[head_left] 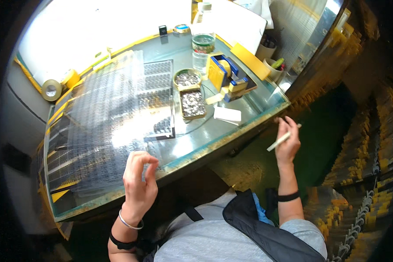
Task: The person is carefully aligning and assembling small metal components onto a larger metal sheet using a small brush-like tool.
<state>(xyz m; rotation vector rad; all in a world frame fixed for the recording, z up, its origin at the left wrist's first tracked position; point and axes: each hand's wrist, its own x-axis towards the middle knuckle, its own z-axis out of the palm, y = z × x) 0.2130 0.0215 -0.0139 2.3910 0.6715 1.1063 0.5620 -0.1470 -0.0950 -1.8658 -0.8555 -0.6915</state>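
Note:
My left hand [139, 183] is raised at the table's near edge, with the thumb and forefinger curled toward each other as in a pinch. Anything between those fingertips is too small to make out. Beyond it lie clear plastic sheets [105, 100] with rows of small marks, overlapping a dark-framed panel [163, 94]. Off the table's right corner, my right hand [287, 142] grips a slim white pen-like stick [278, 143], which slants down to the left. A rectangular tin [192, 104] and a round tin [187, 78], both full of small shiny pieces, stand mid-table.
A blue and yellow tape dispenser [227, 76], white cards [227, 114] and a plastic bottle [203, 41] stand right of the tins. Tape rolls [51, 90] sit at the far left. A yellow strip [250, 61] and a pen cup [274, 70] are at the back right.

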